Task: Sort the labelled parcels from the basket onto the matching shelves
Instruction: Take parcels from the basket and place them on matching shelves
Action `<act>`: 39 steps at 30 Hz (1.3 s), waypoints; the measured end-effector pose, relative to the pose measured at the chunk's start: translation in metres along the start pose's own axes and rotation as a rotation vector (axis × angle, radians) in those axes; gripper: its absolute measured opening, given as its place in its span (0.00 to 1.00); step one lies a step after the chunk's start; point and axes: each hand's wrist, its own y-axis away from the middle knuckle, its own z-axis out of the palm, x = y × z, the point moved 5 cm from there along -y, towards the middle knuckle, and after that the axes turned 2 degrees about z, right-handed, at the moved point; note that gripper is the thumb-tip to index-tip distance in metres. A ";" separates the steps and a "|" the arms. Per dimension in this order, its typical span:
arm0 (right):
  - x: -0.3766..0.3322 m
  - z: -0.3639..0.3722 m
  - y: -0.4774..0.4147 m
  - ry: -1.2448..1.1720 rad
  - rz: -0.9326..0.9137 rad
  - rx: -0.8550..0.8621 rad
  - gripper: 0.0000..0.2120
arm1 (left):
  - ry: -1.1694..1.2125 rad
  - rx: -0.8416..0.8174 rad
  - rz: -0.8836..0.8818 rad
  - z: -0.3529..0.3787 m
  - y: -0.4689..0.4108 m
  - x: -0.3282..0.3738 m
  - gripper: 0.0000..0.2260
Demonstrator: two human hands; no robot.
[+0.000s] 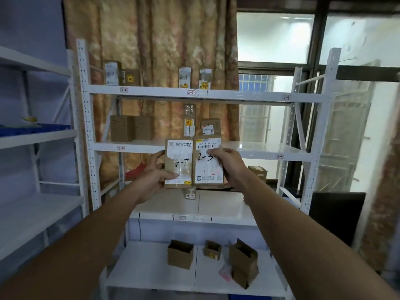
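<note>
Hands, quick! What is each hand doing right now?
Left hand: closed, holding the left parcel.
Right hand: closed, holding the parcel marked 2-3.

Both hands (151, 169) hold two labelled parcels (208, 163) before white shelves (205, 94).

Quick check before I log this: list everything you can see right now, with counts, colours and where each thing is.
Held parcels: two, brown with white labels, side by side before the rack; right one reads 2-3.
Rack: one, white, centre.
Top-shelf parcels: four, brown.
Second-shelf parcels: four, brown.
Bottom-shelf boxes: three, brown, open.
Side shelves: white, left.
Curtain: tan, behind the rack.
Window: right.
Hands: left and right, each gripping one parcel.
</note>
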 end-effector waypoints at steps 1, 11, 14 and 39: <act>-0.001 -0.002 0.002 -0.023 -0.003 -0.009 0.16 | -0.001 0.008 0.001 0.000 0.000 0.003 0.40; -0.027 -0.006 0.003 -0.135 -0.136 0.034 0.17 | -0.318 -0.009 0.018 -0.016 -0.003 0.034 0.20; -0.027 -0.002 0.007 -0.182 -0.068 0.028 0.17 | -0.395 0.025 0.040 -0.020 -0.007 0.052 0.25; 0.052 0.036 0.007 -0.420 0.205 -0.183 0.20 | -0.218 -0.002 -0.089 0.001 -0.029 0.027 0.20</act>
